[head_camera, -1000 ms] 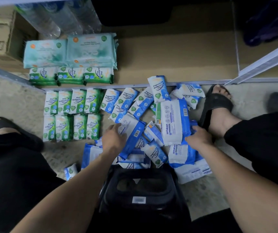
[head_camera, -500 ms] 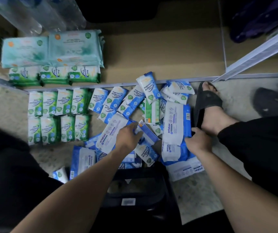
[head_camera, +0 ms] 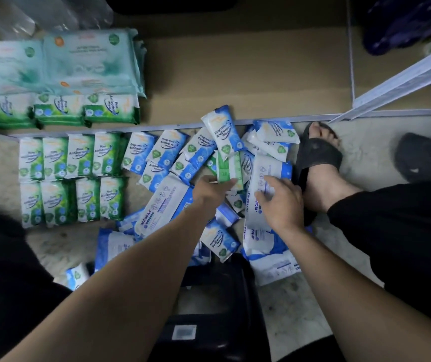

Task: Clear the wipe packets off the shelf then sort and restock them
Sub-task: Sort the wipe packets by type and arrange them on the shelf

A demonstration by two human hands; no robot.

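Over floor pile (head_camera: 219, 241), L hand (head_camera: 213, 192) pinches green pkt (head_camera: 228, 165), R hand (head_camera: 283, 202) lies flat on antabax pack (head_camera: 269, 168).

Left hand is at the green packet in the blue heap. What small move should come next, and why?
Probably the left hand should lift the small green plastic wipe packet out and lay it beside the two rows of green packets on the floor. It lies stray among blue packets, with that hand at its lower edge; the right hand rests on a large white-and-blue pack.
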